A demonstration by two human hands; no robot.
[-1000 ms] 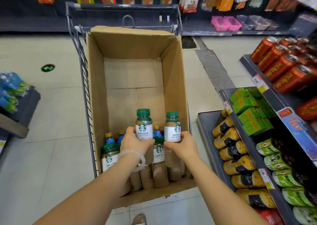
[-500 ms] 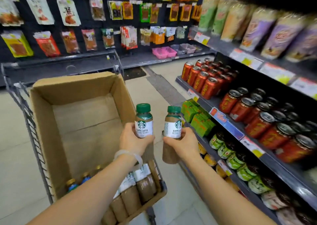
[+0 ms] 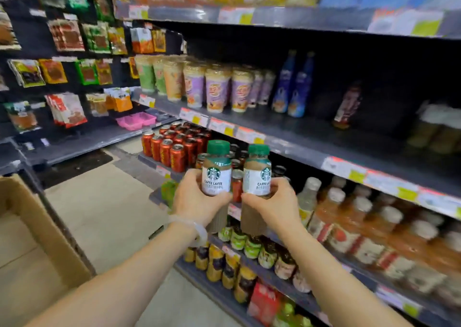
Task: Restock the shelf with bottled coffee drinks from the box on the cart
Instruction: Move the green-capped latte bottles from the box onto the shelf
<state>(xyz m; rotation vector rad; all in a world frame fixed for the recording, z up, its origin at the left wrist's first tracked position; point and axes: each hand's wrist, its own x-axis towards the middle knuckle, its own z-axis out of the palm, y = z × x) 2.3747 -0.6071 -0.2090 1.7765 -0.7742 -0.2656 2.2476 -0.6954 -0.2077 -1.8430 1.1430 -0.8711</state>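
My left hand (image 3: 193, 200) grips a green-capped caffe latte bottle (image 3: 216, 174) around its middle. Right beside it, my right hand (image 3: 275, 205) grips a second caffe latte bottle (image 3: 257, 177) the same way. Both bottles stand upright, almost touching, held in front of the shelving. The cardboard box (image 3: 32, 229) shows at the lower left, only its near wall and corner in view. The dark shelf (image 3: 336, 132) at upper right has a bare stretch, with blurred brown bottles (image 3: 439, 132) at its far right end.
Cup drinks (image 3: 214, 89) and two blue bottles (image 3: 291, 87) stand on that shelf. Red cans (image 3: 174, 147) fill the level below, left. Pale bottles (image 3: 361, 226) and small green and yellow bottles (image 3: 237, 256) line the lower shelves. Snack bags (image 3: 67, 59) hang on the back wall.
Both hands lifted the two bottles out of the box and carried them right toward the shelving. The view swung from the cart to the shelves.
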